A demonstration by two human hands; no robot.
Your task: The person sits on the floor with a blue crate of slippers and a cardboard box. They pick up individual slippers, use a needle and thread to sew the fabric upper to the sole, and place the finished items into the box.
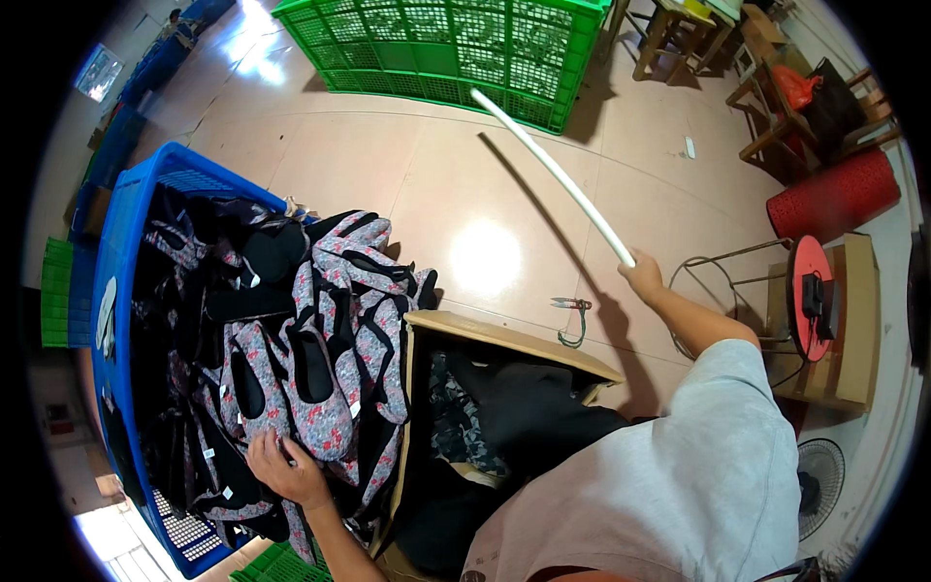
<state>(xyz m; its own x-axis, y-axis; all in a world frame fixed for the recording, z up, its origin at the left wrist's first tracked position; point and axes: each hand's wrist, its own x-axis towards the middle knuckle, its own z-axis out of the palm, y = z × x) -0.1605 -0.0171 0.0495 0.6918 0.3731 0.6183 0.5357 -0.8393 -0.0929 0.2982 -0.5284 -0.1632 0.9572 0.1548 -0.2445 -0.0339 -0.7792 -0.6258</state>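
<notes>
My right hand is wrapped round the lower end of a long white tube, which slants up and away to the left above the floor. My left hand rests with fingers apart on the toe of a floral slipper, not gripping it. That slipper lies in a heap of similar grey slippers with red flowers and black insides. The heap fills a blue plastic crate and spills over its right side. Beside it, an open cardboard box holds black and camouflage-patterned cloth pieces.
A large green mesh crate stands ahead. Small snips with a cord lie on the floor. To the right are a red-topped stool, a red roll, a fan and wooden chairs.
</notes>
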